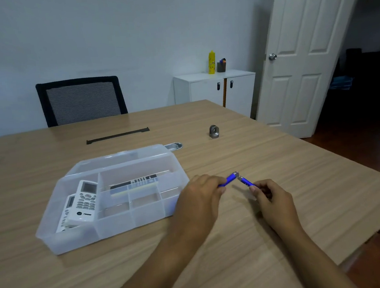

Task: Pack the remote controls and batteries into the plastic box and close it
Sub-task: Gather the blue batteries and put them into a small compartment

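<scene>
A clear plastic box [61, 239] with dividers lies open on the wooden table, its lid [120, 158] folded back behind it. Two white remote controls [85, 202] lie stacked in its left compartment. A third, dark-and-white remote [135, 184] rests in the long rear compartment. Just right of the box, my left hand [198, 201] pinches a blue battery [228, 179]. My right hand [273, 202] pinches a second blue battery [246, 182]. The two batteries' silver tips nearly touch above the table.
On the table beyond the box are a black strip [117, 135], a small grey metal stand [213, 131] and an oval metal grommet [173, 146]. A black mesh chair [80, 101] stands at the far edge. A white cabinet [213, 88] and a door [303, 51] are at the right.
</scene>
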